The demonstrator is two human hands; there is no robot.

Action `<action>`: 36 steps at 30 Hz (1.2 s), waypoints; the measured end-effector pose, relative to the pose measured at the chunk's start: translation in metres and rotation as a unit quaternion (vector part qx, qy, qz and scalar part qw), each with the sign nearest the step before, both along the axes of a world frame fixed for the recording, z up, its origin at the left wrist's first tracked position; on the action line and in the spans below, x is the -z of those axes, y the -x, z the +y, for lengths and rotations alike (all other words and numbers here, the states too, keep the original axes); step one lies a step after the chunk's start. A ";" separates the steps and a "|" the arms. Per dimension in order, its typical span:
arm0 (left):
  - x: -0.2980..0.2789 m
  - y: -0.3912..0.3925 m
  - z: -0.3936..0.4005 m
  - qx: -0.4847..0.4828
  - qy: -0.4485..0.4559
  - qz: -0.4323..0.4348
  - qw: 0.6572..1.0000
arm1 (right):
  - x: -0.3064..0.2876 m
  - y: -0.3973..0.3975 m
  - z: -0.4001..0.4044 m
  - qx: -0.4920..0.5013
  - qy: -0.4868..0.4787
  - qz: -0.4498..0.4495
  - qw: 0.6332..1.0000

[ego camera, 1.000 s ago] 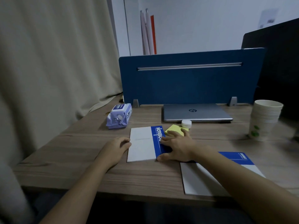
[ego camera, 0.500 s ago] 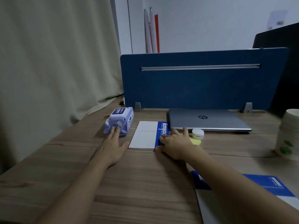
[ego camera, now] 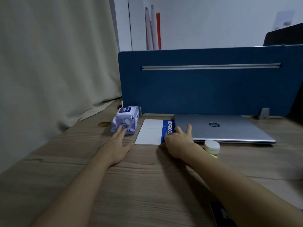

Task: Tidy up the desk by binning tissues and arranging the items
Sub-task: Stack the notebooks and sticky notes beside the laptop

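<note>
A white and blue notebook (ego camera: 150, 131) lies flat near the blue divider, its right edge against the closed silver laptop (ego camera: 218, 128). My right hand (ego camera: 179, 143) rests on the notebook's blue strip with fingers stretched forward, two of them reaching onto the laptop's corner. To the left, a purple pack of wet wipes (ego camera: 125, 122) sits by the divider's end. My left hand (ego camera: 117, 145) lies flat on the desk, straight fingertips touching the pack's near side. A small round white case (ego camera: 212, 145) sits on a yellow sticky pad (ego camera: 214, 155) just right of my right wrist.
The blue divider (ego camera: 205, 89) closes off the back of the wooden desk (ego camera: 147, 190). A beige curtain (ego camera: 54, 63) hangs along the left edge. The corner of a second blue notebook (ego camera: 220, 213) shows at the bottom right under my forearm.
Both hands have pushed forward: the notebook has slid back up to the laptop and near the divider, and the wipes pack has moved back toward the divider. The camera has leaned in closer.
</note>
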State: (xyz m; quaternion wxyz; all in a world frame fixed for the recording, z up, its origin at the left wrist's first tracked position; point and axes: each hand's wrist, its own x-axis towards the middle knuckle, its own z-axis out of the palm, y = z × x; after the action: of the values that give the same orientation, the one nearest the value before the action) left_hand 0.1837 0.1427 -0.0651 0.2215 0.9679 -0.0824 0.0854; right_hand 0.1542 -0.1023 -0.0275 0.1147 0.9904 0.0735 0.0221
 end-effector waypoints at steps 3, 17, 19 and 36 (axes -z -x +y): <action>-0.001 -0.011 -0.002 0.005 0.005 0.001 1.000 | 0.001 -0.013 -0.001 0.005 -0.011 0.005 1.000; -0.005 0.021 -0.018 -0.016 0.010 -0.090 0.996 | -0.004 -0.011 -0.010 -0.001 -0.026 0.039 0.999; -0.004 0.035 -0.023 -0.011 0.016 -0.092 0.996 | -0.005 0.000 -0.015 -0.019 -0.049 0.040 0.998; -0.005 0.198 -0.106 0.141 0.015 -0.069 0.988 | -0.021 0.179 -0.121 -0.111 -0.130 -0.002 0.985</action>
State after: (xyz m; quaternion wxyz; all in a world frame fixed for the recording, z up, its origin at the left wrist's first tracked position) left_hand -0.0143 0.0367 -0.0599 0.2392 0.9351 -0.2316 0.1215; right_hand -0.0244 -0.2233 -0.0067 -0.0180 0.9825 0.1794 0.0465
